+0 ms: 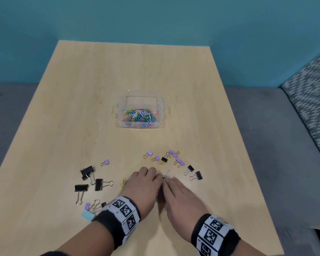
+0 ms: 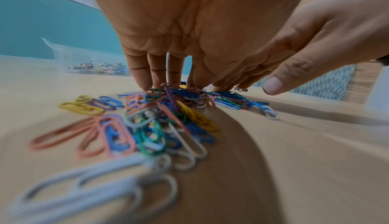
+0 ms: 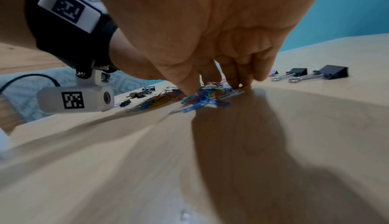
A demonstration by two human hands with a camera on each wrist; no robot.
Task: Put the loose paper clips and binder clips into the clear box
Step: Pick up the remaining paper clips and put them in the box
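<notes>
Your left hand [image 1: 143, 183] and right hand [image 1: 179, 195] sit side by side on the table [image 1: 63, 108], fingers loose and spread, cupping a heap of colored paper clips [image 2: 160, 111] without gripping any. Black and purple binder clips [image 1: 174, 158] lie scattered around your hands. Farther away stands the clear box [image 1: 140, 111], already holding many clips.

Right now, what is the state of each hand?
Left hand: open, fingertips on the paper clip pile, gathering it.
Right hand: open, fingertips on the same pile from the other side.
</notes>
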